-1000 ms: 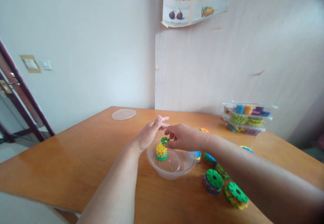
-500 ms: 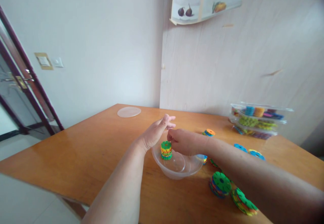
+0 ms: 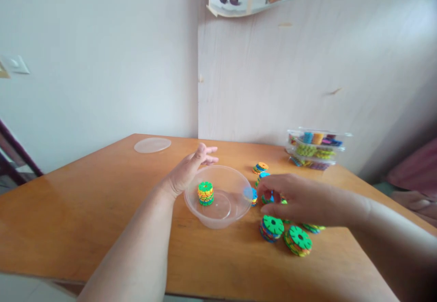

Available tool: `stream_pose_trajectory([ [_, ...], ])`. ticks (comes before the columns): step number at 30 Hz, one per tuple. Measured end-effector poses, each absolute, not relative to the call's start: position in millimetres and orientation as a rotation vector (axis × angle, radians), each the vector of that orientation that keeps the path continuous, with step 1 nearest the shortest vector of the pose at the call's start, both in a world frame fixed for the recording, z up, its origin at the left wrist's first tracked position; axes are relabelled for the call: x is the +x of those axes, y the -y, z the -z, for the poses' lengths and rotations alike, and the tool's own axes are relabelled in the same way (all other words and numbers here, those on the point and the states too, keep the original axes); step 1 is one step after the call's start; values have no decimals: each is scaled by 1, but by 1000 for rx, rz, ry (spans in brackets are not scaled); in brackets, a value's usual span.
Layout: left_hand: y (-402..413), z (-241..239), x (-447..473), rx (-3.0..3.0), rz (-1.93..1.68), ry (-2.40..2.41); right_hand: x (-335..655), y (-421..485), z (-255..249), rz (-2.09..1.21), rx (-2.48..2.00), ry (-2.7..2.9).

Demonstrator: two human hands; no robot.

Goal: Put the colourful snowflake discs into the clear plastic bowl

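Note:
A clear round plastic bowl (image 3: 235, 218) stands on the wooden table. Inside it, at the left, is an upright stack of green and yellow notched plastic discs (image 3: 205, 193). My left hand (image 3: 195, 166) is at the bowl's far-left rim, fingers stretched out and holding nothing. To the bowl's right, my right hand (image 3: 282, 197) hovers over several disc stacks, thumb and fingers apart with nothing visible between them. Just below that hand are a green-topped stack (image 3: 272, 228) and another green-topped stack (image 3: 298, 241). Some stacks are partly hidden behind the hand.
A round clear lid (image 3: 152, 145) lies at the table's far left. An orange-topped stack (image 3: 261, 168) sits beyond my right hand. Clear boxes of colourful pieces (image 3: 316, 149) are piled at the back right. Part of another person (image 3: 414, 202) shows at the right edge.
My right hand has moved from inside the bowl, beside the disc stack, rightward to the stacks on the table, and its fingers have opened. My left hand stays at the rim. The view has turned right.

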State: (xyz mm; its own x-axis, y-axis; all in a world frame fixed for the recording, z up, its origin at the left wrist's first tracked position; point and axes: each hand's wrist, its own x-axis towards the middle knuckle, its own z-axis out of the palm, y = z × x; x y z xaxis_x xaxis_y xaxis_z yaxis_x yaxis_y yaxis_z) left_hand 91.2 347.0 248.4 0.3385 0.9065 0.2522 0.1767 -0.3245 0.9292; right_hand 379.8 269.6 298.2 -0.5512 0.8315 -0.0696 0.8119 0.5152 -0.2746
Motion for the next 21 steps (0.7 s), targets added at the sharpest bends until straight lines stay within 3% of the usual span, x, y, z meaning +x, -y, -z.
stream_pose_trajectory([
  [13,-346,-249,92,1724,-1063,-963,398,-254,-285,-398,-1453,2662],
  [21,-346,-247,92,1732,-1071,-963,317,-308,-289,-294,-1176,2632],
])
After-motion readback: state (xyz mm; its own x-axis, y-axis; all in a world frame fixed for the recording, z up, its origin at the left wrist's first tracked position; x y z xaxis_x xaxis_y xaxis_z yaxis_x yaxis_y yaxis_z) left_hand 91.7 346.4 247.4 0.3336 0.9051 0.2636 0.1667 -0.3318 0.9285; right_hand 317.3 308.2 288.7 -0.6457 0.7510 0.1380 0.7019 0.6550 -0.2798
